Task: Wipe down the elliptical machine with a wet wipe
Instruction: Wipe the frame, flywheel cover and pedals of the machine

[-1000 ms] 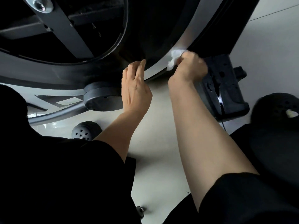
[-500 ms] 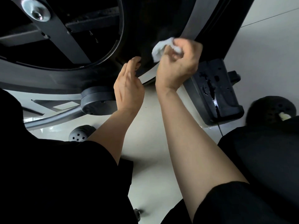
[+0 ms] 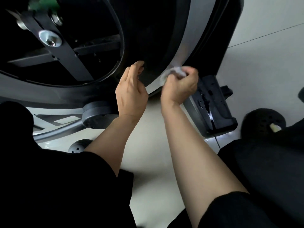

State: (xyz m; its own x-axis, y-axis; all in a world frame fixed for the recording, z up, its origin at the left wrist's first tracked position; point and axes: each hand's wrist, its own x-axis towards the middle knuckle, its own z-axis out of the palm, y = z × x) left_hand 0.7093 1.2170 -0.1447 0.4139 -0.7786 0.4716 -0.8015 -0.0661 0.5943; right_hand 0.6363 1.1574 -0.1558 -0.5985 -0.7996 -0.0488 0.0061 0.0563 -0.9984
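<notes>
Crumpled white wet wipe (image 3: 172,72) against the elliptical machine (image 3: 184,46)'s curved silver-grey trim band

Dim, top-left blurry, maybe fisheye.

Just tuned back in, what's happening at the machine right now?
A person is crouched by the elliptical machine. The right hand grips a bunched white wet wipe and presses it against the grey curved trim band low on the housing. The left hand holds nothing; its fingertips reach the dark panel beside the band. A black pedal sits just right of the wiping hand.
</notes>
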